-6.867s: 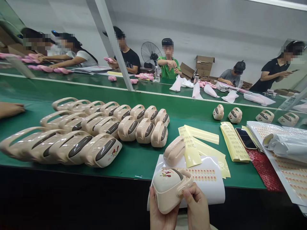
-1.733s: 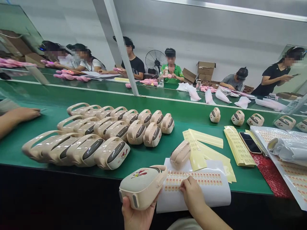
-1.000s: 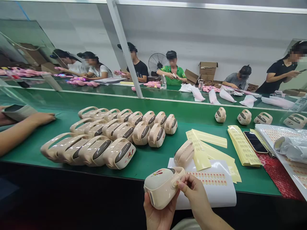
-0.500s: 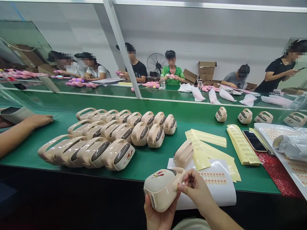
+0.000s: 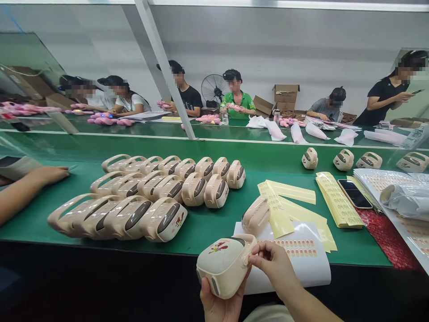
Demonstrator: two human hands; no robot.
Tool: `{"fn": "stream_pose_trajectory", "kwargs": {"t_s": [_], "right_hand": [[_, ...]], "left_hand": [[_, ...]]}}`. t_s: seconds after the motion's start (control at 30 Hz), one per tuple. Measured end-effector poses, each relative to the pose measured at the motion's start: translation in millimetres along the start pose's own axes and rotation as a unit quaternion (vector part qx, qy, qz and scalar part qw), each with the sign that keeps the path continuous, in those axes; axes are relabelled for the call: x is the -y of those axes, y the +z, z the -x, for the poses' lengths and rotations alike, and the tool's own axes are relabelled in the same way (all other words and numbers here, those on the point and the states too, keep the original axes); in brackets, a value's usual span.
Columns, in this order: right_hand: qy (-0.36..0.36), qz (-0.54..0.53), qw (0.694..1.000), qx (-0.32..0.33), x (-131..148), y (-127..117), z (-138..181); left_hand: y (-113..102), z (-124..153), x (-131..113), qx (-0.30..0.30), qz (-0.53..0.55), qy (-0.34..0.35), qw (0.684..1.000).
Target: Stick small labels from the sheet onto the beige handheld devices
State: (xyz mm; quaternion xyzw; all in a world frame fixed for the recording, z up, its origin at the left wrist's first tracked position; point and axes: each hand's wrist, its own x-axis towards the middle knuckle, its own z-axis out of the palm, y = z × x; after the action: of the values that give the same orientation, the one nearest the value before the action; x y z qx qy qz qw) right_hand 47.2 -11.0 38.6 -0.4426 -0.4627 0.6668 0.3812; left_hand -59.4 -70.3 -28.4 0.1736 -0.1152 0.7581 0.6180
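Note:
My left hand (image 5: 223,300) grips a cream portable speaker (image 5: 217,264) from below, its fingers wrapped round the base. The speaker is tilted, with a red flower print on its pale front and a loop handle on top. The thumb and forefinger of my right hand (image 5: 273,264) are pinched together against the round handle joint on the speaker's side; what is between the fingertips is too small to make out. Behind them a white sheet of small oval stickers (image 5: 301,268) lies at the table edge. Another cream speaker (image 5: 256,214) stands on its far corner.
Rows of cream speakers (image 5: 161,219) fill the green table (image 5: 208,223) to the left. Yellow sticker strips (image 5: 337,201), a phone (image 5: 355,193) and red bubble wrap (image 5: 385,237) lie to the right. A co-worker's arm (image 5: 30,185) reaches in at far left; several people sit opposite.
The held speaker and my left hand have shifted slightly left in view. My right fingers stay pinched at the handle joint. The co-worker's hand at far left has moved slightly left.

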Motion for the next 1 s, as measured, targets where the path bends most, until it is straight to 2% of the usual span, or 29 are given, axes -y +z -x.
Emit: {"fn": "stream_pose_trajectory", "kwargs": {"t_s": [0.13,0.23,0.4,0.7,0.83,1.0], "right_hand": [[0.039,-0.015,0.997,0.064,8,-5,-1],[0.019,0.015,0.996,0.085,15,-8,0],[-0.014,0.067,0.994,0.085,16,-10,-1],[-0.014,0.063,0.994,0.085,12,-8,0],[-0.020,0.084,0.993,0.085,15,-10,-1],[-0.020,0.106,0.990,0.087,17,-14,-4]], "left_hand": [[0,0,-1,-0.005,-0.001,-0.001,1.000],[2,-2,-1,0.001,-0.008,-0.020,1.000],[3,-2,0,0.008,-0.010,-0.025,1.000],[7,-3,0,0.007,0.001,-0.024,1.000],[9,-6,1,0.031,0.002,-0.028,0.999],[5,-4,1,0.007,0.002,-0.030,1.000]]}}
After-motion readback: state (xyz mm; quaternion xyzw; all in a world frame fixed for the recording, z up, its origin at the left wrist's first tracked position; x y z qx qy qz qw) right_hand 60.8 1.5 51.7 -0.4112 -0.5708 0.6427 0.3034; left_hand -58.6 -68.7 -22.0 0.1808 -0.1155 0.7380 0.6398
